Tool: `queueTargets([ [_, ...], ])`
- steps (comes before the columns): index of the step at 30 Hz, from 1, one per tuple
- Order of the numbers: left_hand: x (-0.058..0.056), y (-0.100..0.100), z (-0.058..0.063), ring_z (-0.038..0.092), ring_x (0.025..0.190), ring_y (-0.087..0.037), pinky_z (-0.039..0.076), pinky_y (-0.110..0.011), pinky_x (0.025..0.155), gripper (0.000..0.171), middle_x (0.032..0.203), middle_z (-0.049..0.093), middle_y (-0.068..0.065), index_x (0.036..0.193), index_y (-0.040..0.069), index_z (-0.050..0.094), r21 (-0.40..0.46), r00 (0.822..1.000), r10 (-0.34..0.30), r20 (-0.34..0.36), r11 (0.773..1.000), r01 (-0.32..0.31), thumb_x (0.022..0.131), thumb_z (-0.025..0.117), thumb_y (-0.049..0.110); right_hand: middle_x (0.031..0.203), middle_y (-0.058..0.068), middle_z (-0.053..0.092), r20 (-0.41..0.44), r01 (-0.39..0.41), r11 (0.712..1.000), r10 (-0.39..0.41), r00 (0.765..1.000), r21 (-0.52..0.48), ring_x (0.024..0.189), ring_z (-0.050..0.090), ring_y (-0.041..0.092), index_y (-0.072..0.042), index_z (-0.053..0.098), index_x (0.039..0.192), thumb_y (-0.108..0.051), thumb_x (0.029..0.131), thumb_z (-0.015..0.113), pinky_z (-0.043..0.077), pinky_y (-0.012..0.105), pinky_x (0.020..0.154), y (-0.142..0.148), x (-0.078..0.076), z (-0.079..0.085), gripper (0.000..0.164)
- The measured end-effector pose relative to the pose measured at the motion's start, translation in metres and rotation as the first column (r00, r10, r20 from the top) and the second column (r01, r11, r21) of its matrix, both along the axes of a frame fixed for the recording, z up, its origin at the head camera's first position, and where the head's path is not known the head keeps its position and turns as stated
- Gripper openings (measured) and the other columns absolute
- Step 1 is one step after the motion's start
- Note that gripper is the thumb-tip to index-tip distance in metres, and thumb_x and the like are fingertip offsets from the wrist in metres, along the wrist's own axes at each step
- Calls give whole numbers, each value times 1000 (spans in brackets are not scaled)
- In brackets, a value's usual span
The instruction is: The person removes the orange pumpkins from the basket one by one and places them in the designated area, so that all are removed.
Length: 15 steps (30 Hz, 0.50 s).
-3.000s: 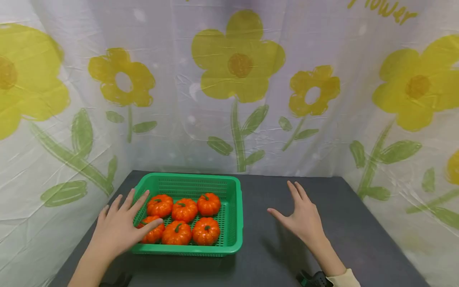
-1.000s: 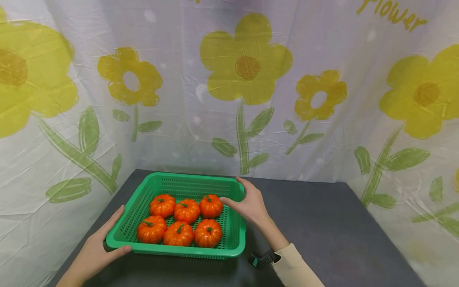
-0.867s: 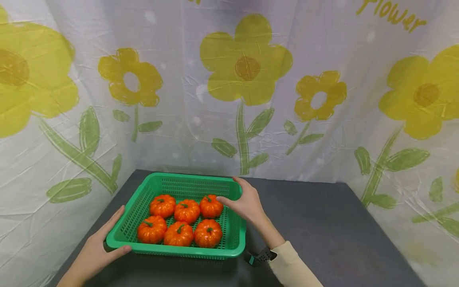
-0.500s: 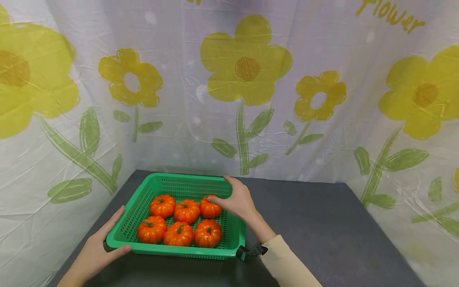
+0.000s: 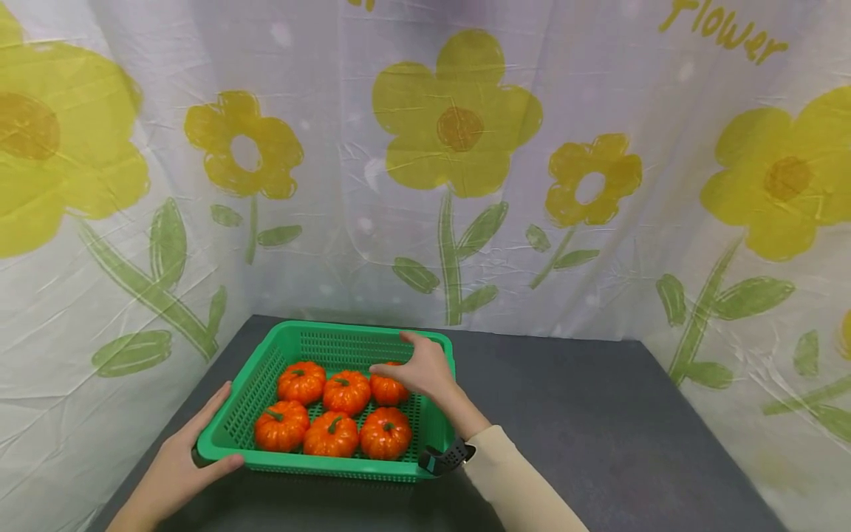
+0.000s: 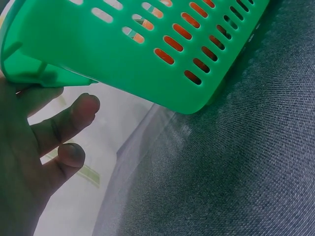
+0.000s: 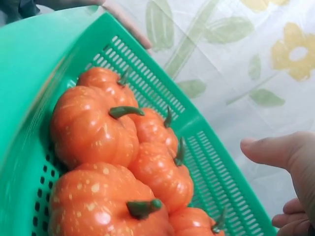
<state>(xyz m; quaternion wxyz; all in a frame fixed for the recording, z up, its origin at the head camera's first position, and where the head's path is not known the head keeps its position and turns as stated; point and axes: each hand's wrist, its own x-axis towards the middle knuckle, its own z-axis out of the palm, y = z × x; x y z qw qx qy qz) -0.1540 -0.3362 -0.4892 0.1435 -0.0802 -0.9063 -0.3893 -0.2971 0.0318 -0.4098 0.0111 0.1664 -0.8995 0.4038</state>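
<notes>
A green plastic basket (image 5: pixel 319 463) with small orange pumpkins (image 5: pixel 330 434) in two rows stands left of centre on the table. My left hand (image 5: pixel 174 458) rests at its front left corner, fingers along the outer side and thumb by the front rim. In the left wrist view the left hand's lower fingers (image 6: pixel 74 110) are bent loosely, clear of the basket wall. Over the back right part of the basket hovers my right hand (image 5: pixel 423 369), fingers and thumb spread, partly covering the back right pumpkin (image 5: pixel 385 391). The right wrist view shows its thumb (image 7: pixel 268 150) apart from the pumpkins.
Dark grey table cloth (image 5: pixel 565 414) stretches right of the basket. White curtains (image 5: pixel 319 244) with yellow flowers hang behind and at both sides. A dark strap (image 5: pixel 447 457) sits on the right wrist, below a cream sleeve (image 5: pixel 515 480).
Both hands have come to the basket, which has shifted slightly at its left side. Since then my right hand has slid left over the back right pumpkin, while the left hand stays put.
</notes>
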Motion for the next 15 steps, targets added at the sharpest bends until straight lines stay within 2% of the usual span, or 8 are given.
queueTargets([
  [4, 0, 1, 1, 14, 130, 31, 37, -77, 101, 106, 169, 15, 31, 171, 36, 20, 7, 1000, -4, -8, 1000, 4, 89, 86, 23, 149, 19, 61, 43, 34, 999, -34, 999, -21, 131, 61, 40, -2, 57, 151, -49, 85, 88, 57, 55, 100, -5, -2, -5, 87],
  [5, 0, 1, 1, 14, 131, 31, 37, -72, 106, 106, 169, 15, 31, 171, 36, 20, 3, 1000, -2, -8, 1000, 2, 89, 86, 23, 149, 18, 61, 54, 47, 999, -45, 997, -24, 131, 61, 40, -1, 58, 151, -49, 84, 88, 57, 55, 100, -6, -2, -6, 87],
  [8, 0, 2, 1, 15, 130, 31, 38, -70, 105, 106, 168, 15, 33, 171, 35, 20, 2, 1000, -3, -11, 1000, 3, 89, 86, 23, 147, 18, 62, 91, 87, 996, -83, 992, -31, 131, 60, 40, 0, 60, 148, -46, 83, 90, 57, 54, 101, -8, -3, -11, 85],
  [15, 1, 1, 0, 14, 127, 32, 40, -77, 96, 105, 163, 14, 40, 171, 37, 19, -10, 1000, 9, 11, 1000, -9, 90, 86, 25, 148, 21, 61, 162, 139, 990, -133, 978, -28, 132, 59, 41, 3, 59, 147, -41, 81, 93, 57, 54, 100, -13, -2, -16, 86],
])
